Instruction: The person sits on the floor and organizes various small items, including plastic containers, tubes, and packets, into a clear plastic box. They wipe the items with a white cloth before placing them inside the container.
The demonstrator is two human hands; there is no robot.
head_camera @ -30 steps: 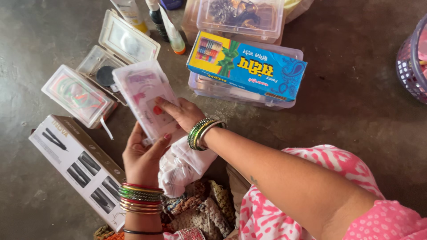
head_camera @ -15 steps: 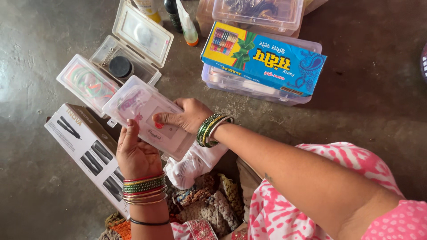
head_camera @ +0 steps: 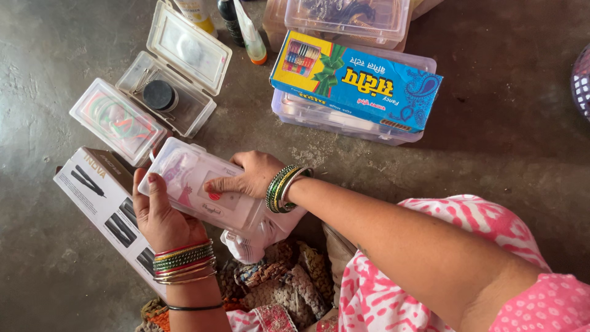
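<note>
Single head-worn view, looked steeply down from above at close range onto concrete floor (head_camera: 491,135); faced forward past own lap; both hands mid-frame, boxes along upper edge. No second view shared.

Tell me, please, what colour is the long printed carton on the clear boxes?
Blue, with a yellow end, on the carton; head view.

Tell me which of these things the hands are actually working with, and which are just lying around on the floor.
In hand:
left hand
right hand
clear plastic case, held by both

Lying about:
open clear box with a black disc
closed clear box
long white carton
blue and yellow carton
white cloth
</note>
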